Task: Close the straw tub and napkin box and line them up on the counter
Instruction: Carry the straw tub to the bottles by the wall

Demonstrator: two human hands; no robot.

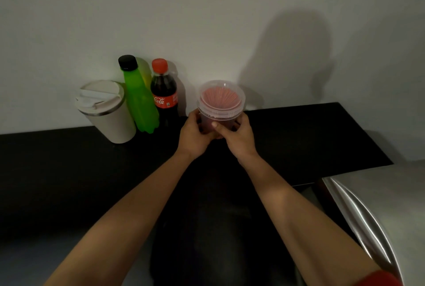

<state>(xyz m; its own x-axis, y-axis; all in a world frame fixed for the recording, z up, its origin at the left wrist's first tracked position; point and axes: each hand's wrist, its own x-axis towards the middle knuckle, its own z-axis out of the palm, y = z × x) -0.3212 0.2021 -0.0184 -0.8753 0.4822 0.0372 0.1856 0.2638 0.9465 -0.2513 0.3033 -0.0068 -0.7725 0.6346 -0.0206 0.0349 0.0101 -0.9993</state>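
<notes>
Clear straw tub (220, 104) w/ lid on, upright, cupped low btwn left hand (194, 135) & right hand (236, 135) near counter's (322, 138) back edge, beside cola bottle (164, 92); napkin box unseen.

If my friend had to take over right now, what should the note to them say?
Left hand and right hand: both wrapped around the straw tub, at the back of the black counter.
Tub: clear lid on top, red straws showing through; I cannot tell if it is pressed fully shut.
Nearby on the left: cola bottle, green bottle, white cup.
Napkin box: not in view.
Left to do: set the tub down, find and close the napkin box, line both up.
</notes>
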